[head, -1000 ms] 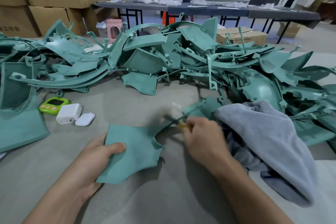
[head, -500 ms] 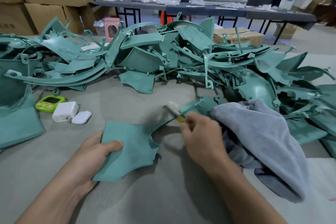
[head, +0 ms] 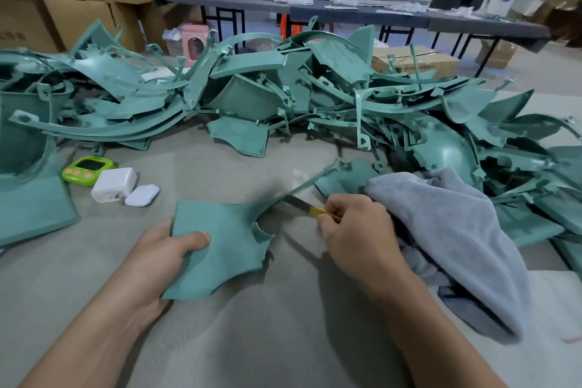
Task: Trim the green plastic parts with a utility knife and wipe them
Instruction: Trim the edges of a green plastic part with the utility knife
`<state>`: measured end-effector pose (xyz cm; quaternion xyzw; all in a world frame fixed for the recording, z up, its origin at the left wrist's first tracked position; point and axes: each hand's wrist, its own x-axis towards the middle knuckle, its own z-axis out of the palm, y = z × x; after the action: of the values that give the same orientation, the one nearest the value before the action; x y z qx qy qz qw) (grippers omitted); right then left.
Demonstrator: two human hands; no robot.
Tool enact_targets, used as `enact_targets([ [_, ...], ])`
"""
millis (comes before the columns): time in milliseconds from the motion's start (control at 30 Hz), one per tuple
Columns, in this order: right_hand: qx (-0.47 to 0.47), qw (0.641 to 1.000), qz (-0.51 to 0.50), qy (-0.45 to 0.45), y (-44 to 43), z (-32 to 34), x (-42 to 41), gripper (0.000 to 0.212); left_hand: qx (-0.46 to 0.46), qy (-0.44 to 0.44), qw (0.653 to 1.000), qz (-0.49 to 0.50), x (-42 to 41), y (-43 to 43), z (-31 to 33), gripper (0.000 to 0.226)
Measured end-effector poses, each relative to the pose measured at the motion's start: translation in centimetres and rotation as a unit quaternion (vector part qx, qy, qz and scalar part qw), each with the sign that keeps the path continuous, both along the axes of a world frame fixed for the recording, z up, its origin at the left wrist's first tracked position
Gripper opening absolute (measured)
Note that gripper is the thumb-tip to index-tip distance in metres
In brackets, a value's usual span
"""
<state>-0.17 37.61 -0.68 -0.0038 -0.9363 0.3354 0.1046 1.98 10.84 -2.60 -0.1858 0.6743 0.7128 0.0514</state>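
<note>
- Part is low in front of you, between your hands. Your left hand grips its left edge, thumb pressed on top and fingers curled underneath.
- Your right hand pinches the knife by its yellow handle, fingers curled tight. The dark blade meets the part's thin arm close to where the arm leaves the flat body.
- You look to be in the trimming step; wiping seems not yet begun.
- The next move calls for a shallow, steady stroke along the arm's edge. Angle the blade away from your left thumb and hold the part firm, since so slim an arm will likely flex.
- The part is matte teal plastic: a flat sheet with scalloped cut-outs and one long tapering arm.
- The cloth is grey, soft and nappy. It is draped just beside your right hand, within easy reach for wiping.
- The pile beyond holds curved strips, panels and domed shells of the same plastic, spread across the grey ribbed mat.
</note>
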Motion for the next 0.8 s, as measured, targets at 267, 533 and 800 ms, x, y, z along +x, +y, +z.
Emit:
enact_targets([
  [267,-0.068,0.992,0.100,-0.021,-1.6,-0.9,-0.5,0.022,0.000,0.005,1.000,-0.014,0.2,0.1,0.1,0.019],
  [533,-0.092,0.971,0.209,-0.077,0.3,-0.1,-1.4,0.012,-0.004,-0.005,1.000,-0.029,0.3,0.1,0.5,0.018],
  [800,-0.048,0.972,0.223,-0.061,0.3,0.1,-1.7,0.011,-0.015,-0.010,0.999,-0.048,0.3,0.0,0.7,0.019],
])
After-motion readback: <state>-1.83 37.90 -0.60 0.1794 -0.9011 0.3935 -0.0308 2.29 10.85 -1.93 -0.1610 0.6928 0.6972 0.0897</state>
